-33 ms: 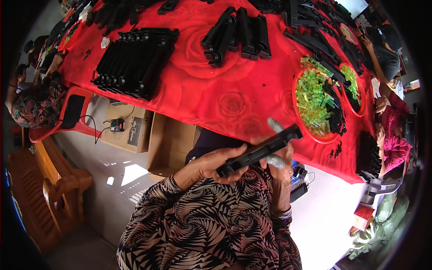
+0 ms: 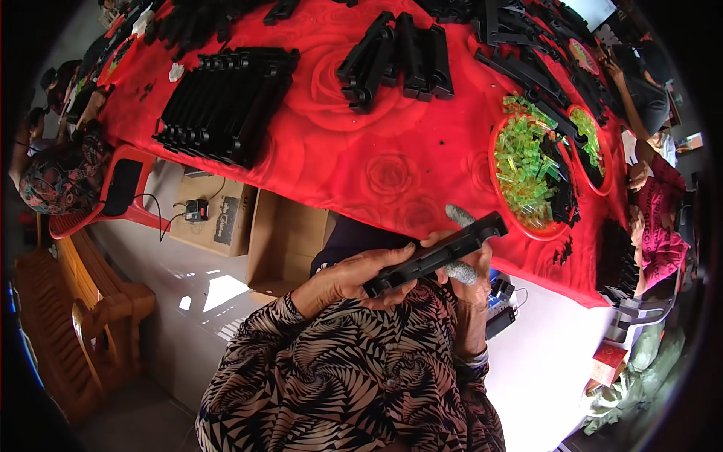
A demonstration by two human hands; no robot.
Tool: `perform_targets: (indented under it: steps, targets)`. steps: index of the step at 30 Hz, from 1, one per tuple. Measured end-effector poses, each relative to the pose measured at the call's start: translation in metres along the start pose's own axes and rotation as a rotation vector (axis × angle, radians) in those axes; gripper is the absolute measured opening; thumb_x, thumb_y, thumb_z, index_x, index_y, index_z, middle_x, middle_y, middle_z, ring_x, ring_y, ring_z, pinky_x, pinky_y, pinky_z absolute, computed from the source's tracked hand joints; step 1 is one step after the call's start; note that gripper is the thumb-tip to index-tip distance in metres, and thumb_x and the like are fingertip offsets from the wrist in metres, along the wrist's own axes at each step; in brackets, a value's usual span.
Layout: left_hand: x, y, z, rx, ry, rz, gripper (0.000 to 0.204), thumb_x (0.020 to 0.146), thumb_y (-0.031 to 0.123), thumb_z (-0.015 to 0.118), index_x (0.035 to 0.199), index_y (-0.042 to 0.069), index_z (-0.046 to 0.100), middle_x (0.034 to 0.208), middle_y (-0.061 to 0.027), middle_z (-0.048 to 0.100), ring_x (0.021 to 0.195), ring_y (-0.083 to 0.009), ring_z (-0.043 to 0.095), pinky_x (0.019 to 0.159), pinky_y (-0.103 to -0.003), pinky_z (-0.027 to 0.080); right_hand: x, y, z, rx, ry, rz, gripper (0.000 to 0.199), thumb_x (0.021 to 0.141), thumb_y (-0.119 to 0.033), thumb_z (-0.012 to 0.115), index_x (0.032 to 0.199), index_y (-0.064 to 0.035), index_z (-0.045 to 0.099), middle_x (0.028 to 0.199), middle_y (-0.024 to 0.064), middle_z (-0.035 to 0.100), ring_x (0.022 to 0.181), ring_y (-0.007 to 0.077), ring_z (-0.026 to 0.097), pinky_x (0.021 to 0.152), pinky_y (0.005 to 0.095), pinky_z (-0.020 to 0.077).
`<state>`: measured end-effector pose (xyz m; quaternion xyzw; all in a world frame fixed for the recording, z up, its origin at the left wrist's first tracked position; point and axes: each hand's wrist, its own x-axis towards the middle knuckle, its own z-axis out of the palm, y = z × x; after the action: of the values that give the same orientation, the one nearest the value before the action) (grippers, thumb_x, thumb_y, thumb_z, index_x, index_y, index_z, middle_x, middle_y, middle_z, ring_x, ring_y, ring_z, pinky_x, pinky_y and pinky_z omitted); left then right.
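A long black plastic housing is held aslant above my lap, its right end raised toward the table edge. My left hand is closed round its lower left end, thumb on top. Behind and below the right part, my right hand grips it; two of its fingers wear grey woolly finger covers, one showing above the housing and one below. Part of the right hand is hidden by the housing. Just to the right stands a red-rimmed basket with green-yellow clear pieces and small black parts.
On the red rose-patterned tablecloth lie a row of black housings and several loose ones. A second basket sits beyond the first. Open cardboard box below the table; wooden bench at left; other people at both sides.
My right hand's covered fingers have shifted slightly down around the housing. The housing and my left hand have barely moved.
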<state>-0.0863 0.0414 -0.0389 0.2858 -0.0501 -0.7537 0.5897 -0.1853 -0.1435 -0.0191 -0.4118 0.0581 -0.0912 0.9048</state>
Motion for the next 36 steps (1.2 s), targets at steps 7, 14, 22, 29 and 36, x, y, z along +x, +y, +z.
perform_targets:
  steps: [7, 14, 22, 29, 36]
  targets:
    - [-0.002, 0.006, 0.020, 0.693, 0.469, 0.648, 0.032, 0.089, 0.029, 0.067, 0.102, 0.000, 0.064, 0.085, -0.0087, 0.065, 0.074, -0.0178, 0.064, 0.069, -0.028, 0.051, -0.001, 0.026, -0.018, -0.254, 0.127, -0.105, 0.087, 0.081, -0.066, 0.065, 0.128, 0.0054, 0.051, 0.102, 0.0216, 0.067, 0.063, 0.0201, 0.062, 0.050, 0.0293, 0.0483]
    - [-0.008, 0.005, 0.020, 1.082, 0.631, 0.870, 0.034, 0.083, 0.011, 0.073, 0.115, 0.003, 0.064, 0.099, -0.0132, 0.056, 0.087, -0.0290, 0.060, 0.074, -0.039, 0.050, 0.002, 0.023, -0.012, -0.442, 0.177, -0.114, 0.065, 0.093, -0.048, 0.061, 0.128, 0.0052, 0.051, 0.101, 0.0170, 0.065, 0.068, 0.0190, 0.063, 0.056, 0.0280, 0.0494]
    - [-0.056, 0.050, -0.014, 1.392, 1.440, 1.231, 0.036, 0.079, 0.012, 0.077, 0.110, 0.000, 0.062, 0.094, -0.0171, 0.060, 0.087, -0.0346, 0.059, 0.076, -0.043, 0.049, 0.008, 0.011, -0.023, -1.379, 0.409, -0.563, 0.033, 0.088, -0.007, 0.068, 0.118, 0.0030, 0.059, 0.105, 0.0157, 0.066, 0.071, 0.0189, 0.064, 0.057, 0.0311, 0.0514]
    - [-0.133, 0.116, -0.050, 1.707, 1.959, 1.333, 0.030, 0.079, 0.009, 0.076, 0.105, 0.000, 0.064, 0.093, -0.0137, 0.059, 0.085, -0.0313, 0.058, 0.073, -0.040, 0.048, 0.014, 0.014, -0.039, -1.311, 0.492, -0.524, 0.019, 0.088, -0.003, 0.068, 0.105, 0.0022, 0.066, 0.104, 0.0139, 0.067, 0.067, 0.0174, 0.063, 0.054, 0.0288, 0.0485]
    - [-0.149, 0.136, -0.076, 1.818, 2.008, 1.255, 0.014, 0.082, 0.011, 0.071, 0.092, 0.002, 0.067, 0.094, -0.0132, 0.057, 0.086, -0.0307, 0.057, 0.072, -0.040, 0.049, 0.016, 0.013, -0.040, -1.313, 0.509, -0.466, 0.018, 0.087, 0.000, 0.067, 0.105, 0.0026, 0.066, 0.100, 0.0114, 0.068, 0.061, 0.0129, 0.055, 0.050, 0.0275, 0.0418]
